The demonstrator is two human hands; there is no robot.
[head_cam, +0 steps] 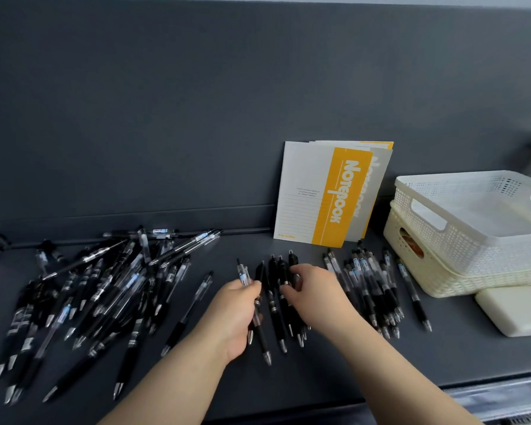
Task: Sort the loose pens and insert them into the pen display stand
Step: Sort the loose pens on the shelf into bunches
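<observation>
Two hands work at the bench (448, 360) centre: left hand (235, 317) curls round a clear pen (243, 275), right hand (318, 294) pinches a black pen (282, 271). Light, stiff, slick; I'd grip mid-barrel.

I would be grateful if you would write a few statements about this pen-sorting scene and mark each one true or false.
1. The left hand holds a clear-barrelled pen. True.
2. The notebooks lie flat. False: they stand leaning against the back wall.
3. The right hand holds black pens in the middle group. True.
4. The two perforated baskets stand side by side. False: one sits on top of the other.
5. The largest heap of pens lies on the right. False: it lies on the left.
</observation>
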